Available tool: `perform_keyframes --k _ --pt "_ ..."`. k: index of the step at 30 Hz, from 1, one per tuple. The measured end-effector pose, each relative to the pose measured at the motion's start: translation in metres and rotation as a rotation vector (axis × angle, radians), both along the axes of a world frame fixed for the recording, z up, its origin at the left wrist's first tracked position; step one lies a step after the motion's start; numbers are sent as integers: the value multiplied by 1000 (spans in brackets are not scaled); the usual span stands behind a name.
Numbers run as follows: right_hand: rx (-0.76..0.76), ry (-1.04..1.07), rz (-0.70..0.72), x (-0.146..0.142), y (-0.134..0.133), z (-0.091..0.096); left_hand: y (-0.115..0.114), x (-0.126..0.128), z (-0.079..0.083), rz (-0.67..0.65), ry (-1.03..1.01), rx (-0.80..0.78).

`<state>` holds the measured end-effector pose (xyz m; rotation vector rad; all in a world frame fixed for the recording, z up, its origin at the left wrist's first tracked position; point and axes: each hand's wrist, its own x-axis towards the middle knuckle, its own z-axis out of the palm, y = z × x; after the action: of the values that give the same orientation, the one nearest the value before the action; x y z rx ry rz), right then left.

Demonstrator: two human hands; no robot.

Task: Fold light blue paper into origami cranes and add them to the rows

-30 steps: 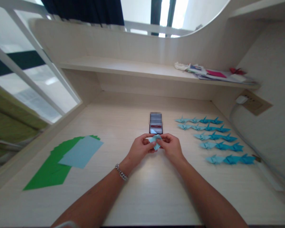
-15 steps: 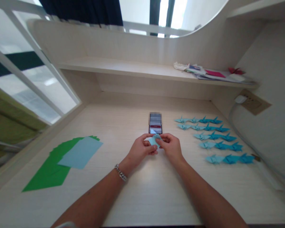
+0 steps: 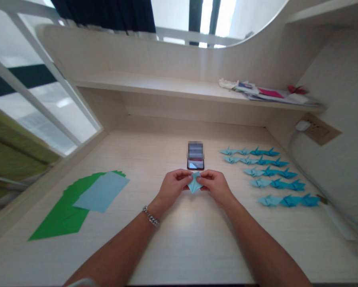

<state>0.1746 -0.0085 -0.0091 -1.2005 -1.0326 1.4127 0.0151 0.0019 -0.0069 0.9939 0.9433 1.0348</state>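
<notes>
A small folded sheet of light blue origami paper (image 3: 194, 185) is held between my two hands, its lower end pointed towards me and creases running down it. My left hand (image 3: 175, 184) pinches its left edge between thumb and fingers. On the opposite edge, my right hand (image 3: 214, 182) grips it the same way. Just beyond the fingertips a phone (image 3: 196, 164) lies on the desk with its screen lit. Several rows of folded blue paper cranes (image 3: 290, 200) stand to the right, shading from pale to deeper blue.
Fanned green paper sheets (image 3: 53, 217) with light blue sheets (image 3: 104, 193) on top lie at the left. A shelf (image 3: 149, 84) crosses the back, holding papers (image 3: 268, 93). On the right, a white cable (image 3: 290, 145) runs from a wall socket (image 3: 319, 128).
The folded paper has turned so its point faces me, and both hands have shifted to grip its opposite edges. The phone's lower part is now less covered.
</notes>
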Motion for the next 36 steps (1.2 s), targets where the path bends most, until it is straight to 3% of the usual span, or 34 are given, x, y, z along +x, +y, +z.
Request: perform_keyframes --k 16,23,29,36 --pt "-29 167 99 4 2 2 -2 -3 9 -3 -131 -45" --pt "44 -12 48 1 0 1 -2 -1 3 -24 -55 -22" --pt "86 -53 48 -3 -3 2 1 -3 0 26 55 117" --pt "117 -67 -55 -5 0 -2 -1 -2 2 -45 21 -4"
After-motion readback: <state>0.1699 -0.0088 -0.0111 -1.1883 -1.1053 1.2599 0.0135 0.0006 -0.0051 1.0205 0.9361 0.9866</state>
